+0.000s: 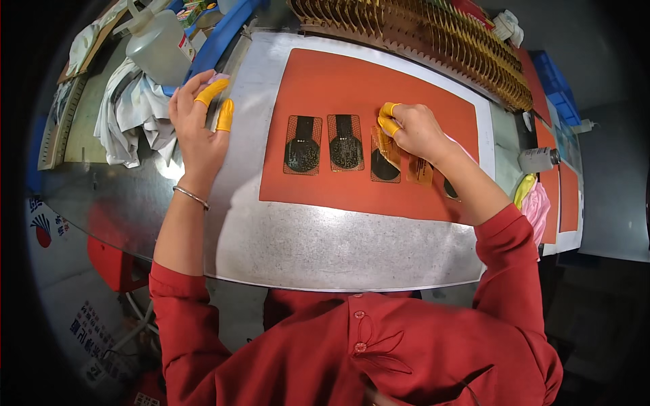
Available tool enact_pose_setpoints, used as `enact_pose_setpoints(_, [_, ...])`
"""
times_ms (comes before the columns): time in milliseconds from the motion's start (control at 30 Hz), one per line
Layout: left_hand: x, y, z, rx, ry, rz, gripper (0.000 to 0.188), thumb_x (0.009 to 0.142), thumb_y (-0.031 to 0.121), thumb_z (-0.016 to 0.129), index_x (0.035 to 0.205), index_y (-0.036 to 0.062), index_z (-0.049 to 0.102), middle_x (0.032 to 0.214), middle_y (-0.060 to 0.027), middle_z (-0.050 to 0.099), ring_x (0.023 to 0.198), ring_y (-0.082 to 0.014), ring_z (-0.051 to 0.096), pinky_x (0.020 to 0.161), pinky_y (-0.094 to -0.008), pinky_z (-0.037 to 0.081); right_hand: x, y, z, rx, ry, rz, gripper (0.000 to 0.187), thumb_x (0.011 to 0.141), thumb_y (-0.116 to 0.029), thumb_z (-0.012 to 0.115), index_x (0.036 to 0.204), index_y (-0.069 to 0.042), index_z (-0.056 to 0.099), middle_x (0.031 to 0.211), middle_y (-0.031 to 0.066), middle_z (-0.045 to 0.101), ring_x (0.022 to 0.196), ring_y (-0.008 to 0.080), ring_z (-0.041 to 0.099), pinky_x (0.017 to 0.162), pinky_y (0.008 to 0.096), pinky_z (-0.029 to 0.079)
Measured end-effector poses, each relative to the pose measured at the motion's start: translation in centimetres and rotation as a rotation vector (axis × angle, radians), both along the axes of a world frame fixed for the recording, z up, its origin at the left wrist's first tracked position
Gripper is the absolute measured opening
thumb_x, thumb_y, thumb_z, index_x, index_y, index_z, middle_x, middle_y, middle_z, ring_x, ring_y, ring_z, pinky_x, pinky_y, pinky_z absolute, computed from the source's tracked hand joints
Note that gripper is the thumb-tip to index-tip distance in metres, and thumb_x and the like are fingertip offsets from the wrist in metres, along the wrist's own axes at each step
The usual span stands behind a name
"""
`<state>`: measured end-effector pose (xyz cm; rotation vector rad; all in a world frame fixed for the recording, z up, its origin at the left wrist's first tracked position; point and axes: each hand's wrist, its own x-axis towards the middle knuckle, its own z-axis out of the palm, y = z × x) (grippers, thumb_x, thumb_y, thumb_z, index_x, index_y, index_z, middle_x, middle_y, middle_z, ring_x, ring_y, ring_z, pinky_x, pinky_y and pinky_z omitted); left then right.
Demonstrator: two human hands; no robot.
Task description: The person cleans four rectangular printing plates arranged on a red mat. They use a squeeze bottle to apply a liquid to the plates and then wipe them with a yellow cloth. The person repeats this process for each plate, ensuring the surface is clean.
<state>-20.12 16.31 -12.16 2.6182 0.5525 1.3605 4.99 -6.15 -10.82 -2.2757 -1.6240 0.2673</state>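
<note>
My right hand (416,132), with yellow finger cots on thumb and index finger, pinches a thin amber film (386,145). The film stands tilted over a dark flat panel (386,169) with a round lower part. Two similar panels, a left one (302,145) and a middle one (346,143), lie flat on the orange mat (365,81). Another amber piece (420,171) and a partly hidden panel (451,190) lie beneath my right wrist. My left hand (200,128) is raised left of the mat, fingers curled around a small pink cloth (218,78), mostly hidden; its thumb stands apart.
A ribbed brown rack (413,30) lines the table's far edge. At the left are a translucent bottle (160,47), a blue tray (220,37) and white cloths (139,101). On the right lie a small bottle (538,160), a pink cloth (536,210) and a blue bin (555,84).
</note>
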Motion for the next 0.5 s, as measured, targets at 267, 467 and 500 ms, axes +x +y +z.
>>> enact_pose_setpoints(267, [-0.2,0.4,-0.3,0.043,0.001,-0.008,0.029,0.073,0.007,0.065,0.101,0.0062,0.061,0.116,-0.0072,0.056,0.104,-0.0230,0.052,0.102,-0.0410,0.025,-3.8,-3.6,-0.3,-0.026,-0.002,0.308,0.009,0.077,-0.013,0.063,0.081,-0.004,0.062,0.067,0.0125,0.060,0.061,0.0290,0.060,0.055,0.0395,0.047])
enact_pose_setpoints(467, [-0.5,0.7,-0.6,0.018,-0.042,-0.024,0.027,0.074,0.009,0.066,0.100,0.0067,0.062,0.114,-0.0070,0.056,0.104,-0.0223,0.052,0.101,-0.0407,0.026,-4.6,0.8,-1.4,0.011,-0.028,0.464,0.007,0.080,-0.012,0.061,0.081,-0.005,0.061,0.069,0.0126,0.060,0.061,0.0288,0.059,0.056,0.0380,0.047])
enact_pose_setpoints(500, [-0.5,0.6,-0.5,0.019,-0.033,-0.023,0.027,0.074,0.009,0.066,0.100,0.0067,0.062,0.114,-0.0071,0.056,0.104,-0.0223,0.052,0.101,-0.0406,0.026,-4.1,2.3,-1.2,0.020,-0.081,0.433,0.008,0.081,-0.013,0.059,0.082,-0.006,0.061,0.070,0.0143,0.060,0.063,0.0313,0.059,0.058,0.0396,0.048])
